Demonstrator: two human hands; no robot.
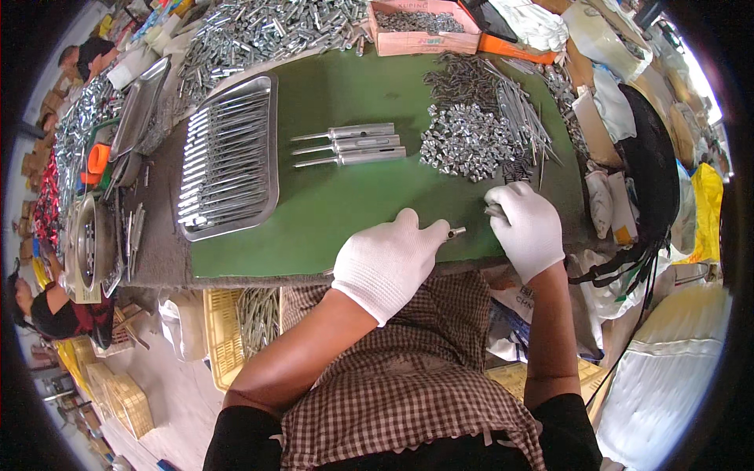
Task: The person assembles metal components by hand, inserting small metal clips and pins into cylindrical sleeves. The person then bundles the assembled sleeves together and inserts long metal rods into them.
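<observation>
My left hand (pixel 391 263), in a white knit glove, is closed around a metal tube (pixel 456 232). Its hollow end pokes out past my fingertips on the right. My right hand (pixel 528 229), gloved too, pinches a small grey metal part (pixel 495 210), partly hidden by the fingers. Just beyond that hand lies a heap of small shiny metal pieces (pixel 463 140), with dark small parts (pixel 463 78) behind it and thin pointed rods (pixel 520 110) beside it. Three silver handles with pointed shafts (pixel 365 143) lie in a row on the green mat (pixel 330 212).
A metal tray (pixel 274 157) of lined-up rods stands to the left. Loose metal tubes (pixel 259 39) are piled at the back, beside a pink box (pixel 424 43) of small parts. A black bag (pixel 650 165) hangs at the right. Other people (pixel 59 306) sit far left.
</observation>
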